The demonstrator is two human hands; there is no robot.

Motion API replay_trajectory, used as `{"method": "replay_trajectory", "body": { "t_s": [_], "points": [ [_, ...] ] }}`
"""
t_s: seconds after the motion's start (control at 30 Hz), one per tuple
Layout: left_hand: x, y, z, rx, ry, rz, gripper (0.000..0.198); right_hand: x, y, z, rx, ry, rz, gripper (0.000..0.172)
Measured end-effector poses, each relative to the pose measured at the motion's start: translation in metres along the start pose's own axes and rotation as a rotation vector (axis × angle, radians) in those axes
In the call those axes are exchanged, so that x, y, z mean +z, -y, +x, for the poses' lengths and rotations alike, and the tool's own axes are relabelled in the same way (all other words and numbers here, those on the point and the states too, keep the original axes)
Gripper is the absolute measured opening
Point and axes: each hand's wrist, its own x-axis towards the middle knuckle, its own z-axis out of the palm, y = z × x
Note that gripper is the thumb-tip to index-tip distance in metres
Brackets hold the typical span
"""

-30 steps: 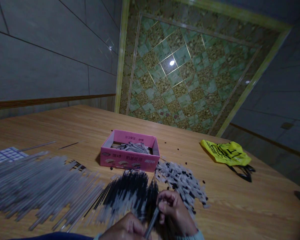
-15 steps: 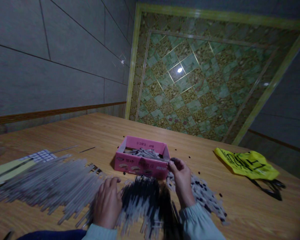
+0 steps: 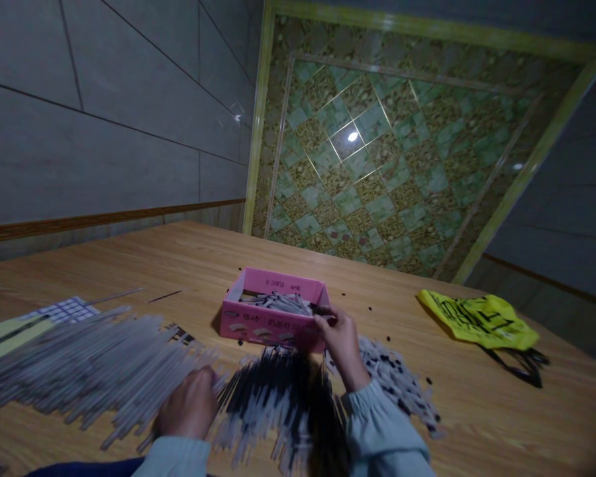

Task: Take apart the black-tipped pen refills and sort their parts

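My right hand [image 3: 342, 341] reaches over the near right corner of a pink cardboard box [image 3: 271, 328], its fingertips pinched together inside the rim. What they hold, if anything, is hidden. Several thin grey sticks [image 3: 283, 302] lie jumbled in the box. My left hand [image 3: 191, 403] rests with curled fingers at the right end of a wide pile of clear thin tubes [image 3: 104, 361]; its fingertips are hidden. Between my hands spreads a heap of thin black-and-clear sticks [image 3: 283, 391].
To the right lies a heap of small clear and black pieces [image 3: 397, 377]. A yellow bag [image 3: 481, 321] with black straps sits farther right. A checked cloth or paper [image 3: 64, 310] is at the left. Stray black bits [image 3: 370, 308] dot the wooden table [image 3: 377, 281].
My right hand has moved left, over the box corner; the grey stick it held along the rim no longer shows clearly. My left hand has shifted left and its fingers have curled in.
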Motion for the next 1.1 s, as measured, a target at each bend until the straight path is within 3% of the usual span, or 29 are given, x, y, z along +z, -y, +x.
{"method": "replay_trajectory", "body": {
  "t_s": [0.07, 0.13, 0.2, 0.27, 0.3, 0.4, 0.5, 0.53, 0.67, 0.73, 0.83, 0.97, 1.1],
  "points": [
    [-0.004, -0.003, -0.001, 0.053, -0.017, -0.006, 0.026, -0.013, 0.003, -0.031, -0.029, 0.129, -0.121, 0.006],
    [-0.009, -0.009, -0.003, 0.159, -0.107, -0.084, 0.028, -0.023, 0.002, -0.062, -0.042, 0.261, -0.247, 0.008],
    [-0.013, -0.016, -0.008, 0.31, -0.331, -0.335, 0.023, -0.029, -0.001, -0.089, -0.037, 0.338, -0.361, 0.013],
    [-0.014, -0.025, -0.015, 0.305, -0.446, -0.634, 0.014, -0.029, -0.004, -0.107, -0.029, 0.37, -0.474, 0.017],
    [-0.013, -0.029, -0.019, 0.258, -0.411, -0.79, 0.012, -0.027, -0.005, -0.113, -0.029, 0.384, -0.558, 0.02],
    [-0.007, -0.041, -0.025, 0.083, -0.124, -1.321, 0.013, -0.017, -0.007, -0.122, -0.033, 0.424, -0.758, 0.03],
    [0.004, -0.049, -0.023, -0.28, 0.14, -1.801, 0.01, -0.008, -0.012, -0.123, -0.026, 0.424, -0.771, 0.029],
    [0.008, -0.05, -0.021, -0.355, 0.183, -1.853, 0.005, -0.007, -0.014, -0.122, -0.027, 0.42, -0.763, 0.027],
    [0.02, -0.05, -0.016, -0.477, 0.305, -1.926, 0.018, -0.006, -0.021, -0.119, -0.053, 0.291, -0.461, 0.015],
    [0.023, -0.05, -0.017, -0.509, 0.355, -1.95, 0.017, -0.006, -0.02, -0.117, -0.031, 0.08, -0.123, 0.009],
    [0.024, -0.053, -0.022, -0.549, 0.402, -1.971, 0.015, -0.004, -0.012, -0.118, 0.109, -0.243, 0.382, 0.03],
    [0.022, -0.059, -0.029, -0.57, 0.466, -1.965, 0.011, -0.005, 0.0, -0.121, 0.176, -0.281, 0.722, 0.058],
    [0.025, -0.06, -0.032, -0.56, 0.523, -1.93, 0.007, -0.01, 0.007, -0.123, 0.211, -0.359, 0.723, 0.053]
  ]
}}
